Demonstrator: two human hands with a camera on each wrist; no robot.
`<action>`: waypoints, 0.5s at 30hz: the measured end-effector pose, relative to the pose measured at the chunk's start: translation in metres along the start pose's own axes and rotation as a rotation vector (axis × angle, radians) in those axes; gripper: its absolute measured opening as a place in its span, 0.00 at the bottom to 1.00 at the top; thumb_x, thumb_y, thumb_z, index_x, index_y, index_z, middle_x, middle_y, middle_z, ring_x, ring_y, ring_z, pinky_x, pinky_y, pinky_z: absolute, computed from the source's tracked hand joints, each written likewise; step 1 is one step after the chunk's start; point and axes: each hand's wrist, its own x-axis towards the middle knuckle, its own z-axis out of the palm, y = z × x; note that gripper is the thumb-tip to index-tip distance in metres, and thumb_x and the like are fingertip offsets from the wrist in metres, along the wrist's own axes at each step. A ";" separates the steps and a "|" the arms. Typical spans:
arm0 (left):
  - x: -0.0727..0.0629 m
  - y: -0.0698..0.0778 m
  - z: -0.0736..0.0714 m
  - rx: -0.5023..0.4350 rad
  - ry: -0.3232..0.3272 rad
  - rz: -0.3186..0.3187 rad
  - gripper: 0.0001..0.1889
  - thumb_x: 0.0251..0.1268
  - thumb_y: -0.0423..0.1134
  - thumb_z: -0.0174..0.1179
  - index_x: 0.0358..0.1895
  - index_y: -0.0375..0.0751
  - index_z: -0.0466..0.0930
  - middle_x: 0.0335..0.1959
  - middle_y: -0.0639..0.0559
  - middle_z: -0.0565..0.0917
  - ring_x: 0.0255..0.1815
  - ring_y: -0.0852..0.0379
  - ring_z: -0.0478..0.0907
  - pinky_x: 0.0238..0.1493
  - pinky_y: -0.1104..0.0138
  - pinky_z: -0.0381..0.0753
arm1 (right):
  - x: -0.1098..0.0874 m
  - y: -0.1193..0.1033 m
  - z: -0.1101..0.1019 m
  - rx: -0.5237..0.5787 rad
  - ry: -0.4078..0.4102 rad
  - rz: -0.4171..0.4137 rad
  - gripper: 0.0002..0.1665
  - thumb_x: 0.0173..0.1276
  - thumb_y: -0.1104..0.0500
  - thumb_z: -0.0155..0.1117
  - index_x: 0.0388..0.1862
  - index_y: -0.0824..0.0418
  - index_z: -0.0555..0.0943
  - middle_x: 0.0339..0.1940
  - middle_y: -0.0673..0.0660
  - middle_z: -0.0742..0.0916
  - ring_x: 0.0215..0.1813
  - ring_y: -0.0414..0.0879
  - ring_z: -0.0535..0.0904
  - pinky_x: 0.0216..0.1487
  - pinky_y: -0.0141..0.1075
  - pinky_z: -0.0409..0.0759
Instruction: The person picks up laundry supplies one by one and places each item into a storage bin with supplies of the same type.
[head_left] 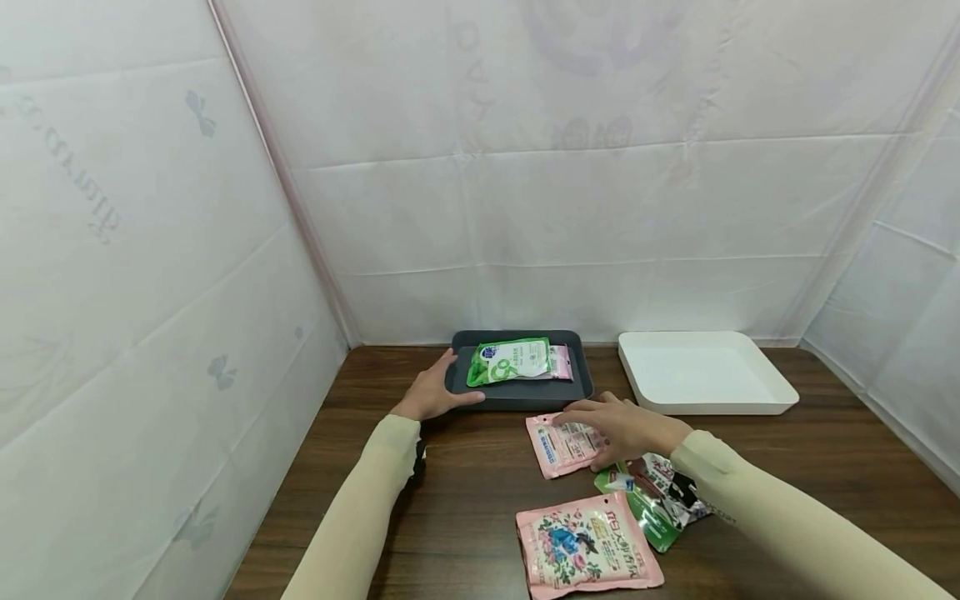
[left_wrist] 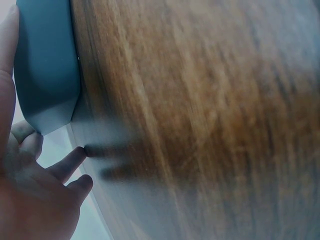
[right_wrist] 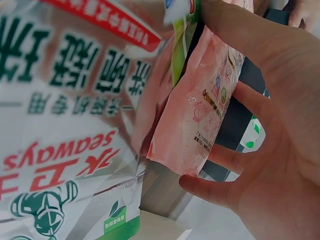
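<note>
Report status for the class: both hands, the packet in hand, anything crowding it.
Left hand at dark tray's left end. Right hand grips pink packet, in front of that tray. Crowding: green packet close by the right hand.

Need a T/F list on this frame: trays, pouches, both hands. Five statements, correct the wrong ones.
1. The green-and-white pouch lies in the dark tray. True.
2. The white tray stands left of the dark tray in the head view. False: the white tray is on the right.
3. The left hand is at the dark tray's left end. True.
4. The right hand is inside the white tray. False: it is at the small pink pouch in front of the dark tray.
5. The flower-printed pink pouch lies on the wooden table. True.
</note>
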 end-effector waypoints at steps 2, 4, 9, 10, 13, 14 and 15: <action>0.000 0.000 0.000 -0.001 0.000 0.000 0.61 0.55 0.68 0.71 0.84 0.42 0.49 0.85 0.45 0.49 0.82 0.38 0.52 0.76 0.40 0.59 | 0.000 0.000 0.000 -0.003 0.002 -0.006 0.48 0.60 0.50 0.81 0.78 0.40 0.69 0.77 0.54 0.72 0.61 0.56 0.70 0.49 0.53 0.78; 0.001 0.000 0.000 0.002 -0.003 0.000 0.61 0.55 0.68 0.71 0.84 0.42 0.49 0.85 0.46 0.49 0.82 0.38 0.52 0.76 0.40 0.59 | -0.001 -0.001 0.000 -0.006 0.003 -0.010 0.48 0.60 0.51 0.81 0.78 0.41 0.69 0.77 0.54 0.73 0.60 0.56 0.70 0.48 0.52 0.78; 0.002 -0.001 0.001 0.004 -0.006 -0.005 0.61 0.54 0.70 0.71 0.84 0.42 0.50 0.85 0.46 0.49 0.82 0.38 0.52 0.76 0.40 0.59 | -0.001 0.000 0.000 0.001 0.005 0.011 0.46 0.61 0.52 0.81 0.77 0.40 0.71 0.76 0.55 0.73 0.64 0.59 0.69 0.50 0.56 0.79; 0.002 0.000 0.001 0.001 -0.007 -0.007 0.61 0.54 0.69 0.71 0.84 0.43 0.50 0.85 0.47 0.49 0.82 0.38 0.51 0.76 0.40 0.59 | 0.000 0.000 0.000 0.003 0.006 0.018 0.45 0.62 0.53 0.80 0.76 0.40 0.71 0.76 0.54 0.73 0.64 0.59 0.69 0.50 0.56 0.79; 0.002 0.000 0.001 -0.005 -0.008 -0.008 0.61 0.55 0.68 0.72 0.84 0.43 0.49 0.85 0.47 0.49 0.82 0.39 0.51 0.76 0.41 0.58 | 0.001 0.000 0.001 -0.010 0.013 0.028 0.44 0.61 0.53 0.81 0.75 0.40 0.72 0.75 0.52 0.74 0.63 0.57 0.69 0.51 0.54 0.78; 0.002 -0.001 0.001 -0.006 -0.007 -0.009 0.60 0.55 0.67 0.72 0.84 0.43 0.49 0.85 0.47 0.49 0.82 0.39 0.51 0.76 0.41 0.58 | 0.001 0.000 0.001 -0.016 0.018 0.026 0.44 0.61 0.53 0.81 0.75 0.40 0.73 0.75 0.52 0.74 0.62 0.56 0.69 0.51 0.54 0.77; 0.002 -0.001 0.001 -0.006 -0.008 -0.011 0.60 0.55 0.67 0.72 0.84 0.43 0.49 0.85 0.47 0.49 0.82 0.39 0.51 0.76 0.41 0.58 | 0.001 0.000 0.001 -0.021 0.021 0.025 0.43 0.61 0.54 0.81 0.74 0.40 0.73 0.74 0.51 0.75 0.62 0.55 0.69 0.51 0.54 0.77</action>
